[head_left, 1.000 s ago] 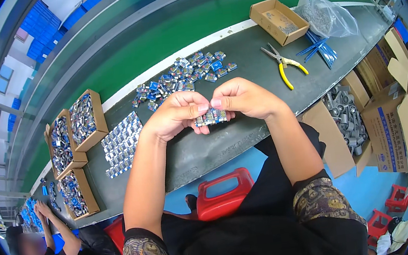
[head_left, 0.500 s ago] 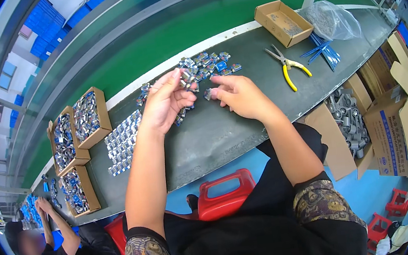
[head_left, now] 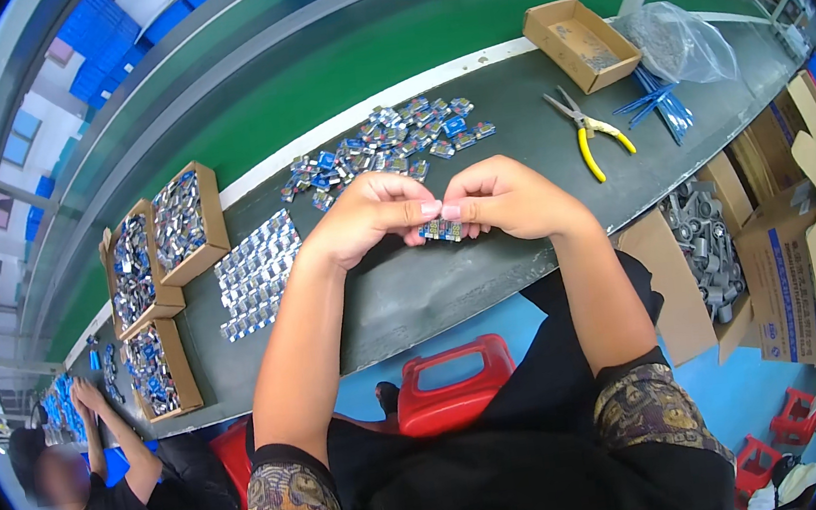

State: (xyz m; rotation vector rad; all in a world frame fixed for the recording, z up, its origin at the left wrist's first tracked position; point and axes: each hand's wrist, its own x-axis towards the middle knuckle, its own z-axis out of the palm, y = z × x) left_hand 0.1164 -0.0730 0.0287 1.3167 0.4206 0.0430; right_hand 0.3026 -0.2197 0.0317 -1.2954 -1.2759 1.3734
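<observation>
L hand & R hand back tog., pinching modules; ctns at L hold similar.

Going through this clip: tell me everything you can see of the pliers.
The pliers have grey, metallic-looking jaws and two yellow handles, one paler near the pivot. They lie open on the dark table, jaws parted and pointing away from the person, handles spread toward the near edge. They sit right of the right hand, on the near side of the open cardboard box. No hand touches them.
</observation>
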